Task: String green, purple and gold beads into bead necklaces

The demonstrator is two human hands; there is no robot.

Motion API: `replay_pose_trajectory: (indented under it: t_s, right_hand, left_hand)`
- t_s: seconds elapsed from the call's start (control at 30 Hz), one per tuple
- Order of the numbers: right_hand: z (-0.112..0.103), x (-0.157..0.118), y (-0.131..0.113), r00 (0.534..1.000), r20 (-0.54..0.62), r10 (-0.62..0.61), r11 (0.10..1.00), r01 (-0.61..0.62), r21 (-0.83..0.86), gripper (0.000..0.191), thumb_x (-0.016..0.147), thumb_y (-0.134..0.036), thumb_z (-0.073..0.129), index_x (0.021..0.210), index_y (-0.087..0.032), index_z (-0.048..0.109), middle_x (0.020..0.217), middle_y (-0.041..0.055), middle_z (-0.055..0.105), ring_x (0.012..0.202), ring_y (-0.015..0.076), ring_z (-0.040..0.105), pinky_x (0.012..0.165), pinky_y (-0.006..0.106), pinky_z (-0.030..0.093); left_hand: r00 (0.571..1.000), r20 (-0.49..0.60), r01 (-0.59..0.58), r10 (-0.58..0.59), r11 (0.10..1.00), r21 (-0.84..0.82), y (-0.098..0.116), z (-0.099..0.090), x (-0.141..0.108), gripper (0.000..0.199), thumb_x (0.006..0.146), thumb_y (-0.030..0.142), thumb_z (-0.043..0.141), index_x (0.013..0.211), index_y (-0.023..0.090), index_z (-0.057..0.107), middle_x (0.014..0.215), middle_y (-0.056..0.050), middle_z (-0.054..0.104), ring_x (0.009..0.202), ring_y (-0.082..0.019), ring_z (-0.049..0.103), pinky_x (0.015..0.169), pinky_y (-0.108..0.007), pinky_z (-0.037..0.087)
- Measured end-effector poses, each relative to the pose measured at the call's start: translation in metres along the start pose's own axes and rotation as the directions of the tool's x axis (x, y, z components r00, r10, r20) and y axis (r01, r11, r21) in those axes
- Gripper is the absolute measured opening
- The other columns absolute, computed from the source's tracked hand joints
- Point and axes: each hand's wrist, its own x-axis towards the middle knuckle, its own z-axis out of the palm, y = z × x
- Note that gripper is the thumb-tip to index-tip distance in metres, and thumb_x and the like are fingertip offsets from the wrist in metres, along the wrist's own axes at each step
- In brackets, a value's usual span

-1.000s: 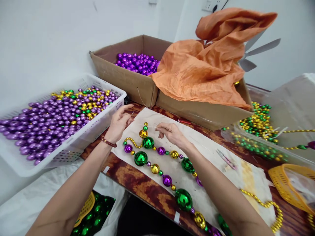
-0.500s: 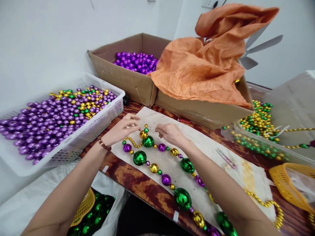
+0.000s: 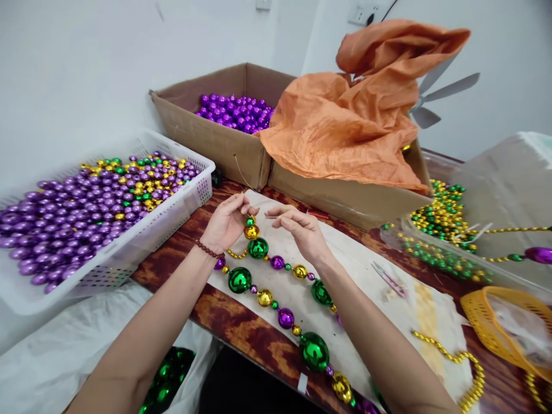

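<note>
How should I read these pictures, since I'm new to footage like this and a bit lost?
There's no machine here: a person works bare-handed, and one head-worn camera looks forward and down past both forearms. On the wood-patterned table lies a pale cloth, carrying a string of green, gold and purple beads and a small pink-handled tool. The right hand pinches a thin strand. The left hand is at the small beads at the string's end; its exact grip is too small to tell.
</note>
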Motion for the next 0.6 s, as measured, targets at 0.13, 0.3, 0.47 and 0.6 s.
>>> replay_pose_trajectory:
  t_s: [0.13,0.3,0.47,0.6]
  right_hand:
    - [0.015,0.018,-0.005,0.998,0.001,-0.068,0.980,0.067,0.185,0.029,0.091,-0.049,0.068,0.081,-0.022,0.070,0.094,0.0040,0.074,0.094,0.0197,0.068,0.087,0.035,0.052]
    - [0.027,0.030,-0.022,0.981,-0.081,-0.175,0.969,0.186,0.161,0.029,0.092,-0.046,0.069,0.079,-0.021,0.065,0.067,-0.0030,0.061,0.071,0.0144,0.066,0.080,0.031,0.053]
    - [0.024,0.027,-0.060,0.949,-0.233,-0.210,0.940,0.262,0.220,0.025,0.086,-0.045,0.076,0.083,-0.022,0.066,0.057,-0.0078,0.048,0.055,0.0103,0.058,0.065,0.026,0.053]
    - [0.010,0.025,-0.100,0.910,-0.317,-0.268,0.939,0.320,0.126,0.024,0.086,-0.046,0.076,0.085,-0.024,0.065,0.060,-0.0070,0.047,0.058,0.0105,0.057,0.066,0.026,0.054]
  left_hand:
    - [0.999,-0.037,0.017,-0.017,1.000,0.008,-0.004,0.010,-0.002,0.026,0.090,0.018,0.068,0.064,0.014,0.065,0.057,0.002,0.054,0.058,-0.009,0.055,0.067,-0.022,0.048]
    - [0.998,0.034,-0.057,0.058,0.998,-0.025,0.007,0.027,-0.010,0.026,0.091,0.019,0.066,0.066,0.015,0.065,0.057,0.001,0.055,0.068,-0.013,0.063,0.074,-0.025,0.051]
    - [0.989,0.105,-0.100,0.105,0.994,-0.048,0.026,0.068,-0.019,0.028,0.096,0.022,0.061,0.068,0.018,0.063,0.062,0.002,0.059,0.075,-0.014,0.068,0.083,-0.028,0.054]
    - [0.974,0.192,-0.119,0.123,0.992,-0.029,0.042,0.110,-0.023,0.030,0.096,0.025,0.062,0.067,0.018,0.060,0.061,0.004,0.057,0.067,-0.012,0.065,0.081,-0.028,0.054]
